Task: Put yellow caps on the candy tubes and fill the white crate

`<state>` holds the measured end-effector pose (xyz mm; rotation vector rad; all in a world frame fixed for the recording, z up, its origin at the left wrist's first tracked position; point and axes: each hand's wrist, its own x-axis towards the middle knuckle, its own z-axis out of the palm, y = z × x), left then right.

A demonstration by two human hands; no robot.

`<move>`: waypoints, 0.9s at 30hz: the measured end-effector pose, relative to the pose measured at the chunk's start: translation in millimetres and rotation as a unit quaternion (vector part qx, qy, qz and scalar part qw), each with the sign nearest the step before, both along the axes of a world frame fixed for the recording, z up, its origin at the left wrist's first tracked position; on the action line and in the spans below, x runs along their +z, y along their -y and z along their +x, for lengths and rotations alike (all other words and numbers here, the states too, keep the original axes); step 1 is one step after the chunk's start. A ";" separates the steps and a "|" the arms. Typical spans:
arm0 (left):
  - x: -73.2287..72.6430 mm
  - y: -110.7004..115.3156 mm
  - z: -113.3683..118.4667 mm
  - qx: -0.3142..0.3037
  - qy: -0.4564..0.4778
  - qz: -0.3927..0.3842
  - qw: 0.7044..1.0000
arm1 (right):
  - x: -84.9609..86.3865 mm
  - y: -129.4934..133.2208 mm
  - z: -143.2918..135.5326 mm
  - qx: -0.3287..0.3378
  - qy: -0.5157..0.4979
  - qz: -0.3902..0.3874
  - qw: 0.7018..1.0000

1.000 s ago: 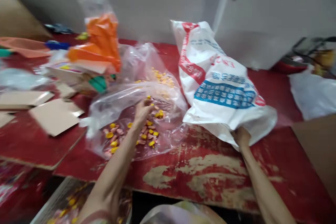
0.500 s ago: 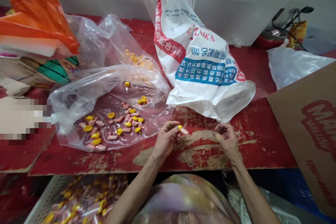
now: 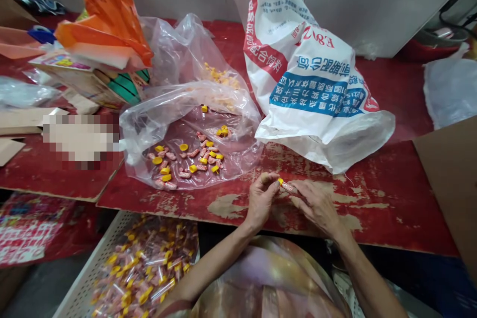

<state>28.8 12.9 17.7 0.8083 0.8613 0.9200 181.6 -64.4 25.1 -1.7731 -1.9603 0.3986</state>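
1. Our left hand (image 3: 263, 199) pinches a yellow-capped pink piece (image 3: 286, 186) between thumb and fingertips, above the red table (image 3: 410, 203) near its front edge.
2. Our right hand (image 3: 316, 206) curls at the piece's free end (whether gripping, we cannot tell).
3. Our forearms (image 3: 219, 257) angle inward.

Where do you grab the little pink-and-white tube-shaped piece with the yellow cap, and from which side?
Probably pinch the pink-and-white tube-shaped piece by its slim body near the uncapped end, coming from the right with the right hand. The left hand holds the end with the yellow cap, and the body sticks out rightward, so that end seems easiest to reach.
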 end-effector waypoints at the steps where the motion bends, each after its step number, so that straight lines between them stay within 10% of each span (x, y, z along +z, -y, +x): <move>1: -1.8 2.5 0.0 -0.010 -0.006 0.004 1.000 | 0.3 -1.2 -1.7 0.000 -0.001 0.007 1.000; 11: -18.0 19.8 3.6 -0.122 -0.085 0.101 0.984 | 8.5 -5.8 -9.5 -0.006 0.198 -0.073 0.977; 15: -18.3 25.3 5.1 -0.214 -0.189 0.246 0.926 | 14.2 -12.2 -4.4 0.053 0.332 -0.202 0.920; 19: -11.5 16.5 -8.3 -0.172 -0.323 0.334 0.869 | 5.8 -20.8 1.5 0.076 0.429 -0.202 0.877; 27: -10.5 -9.2 -34.7 -0.069 -0.286 0.207 0.933 | -15.0 -27.2 9.1 0.079 0.384 -0.216 0.894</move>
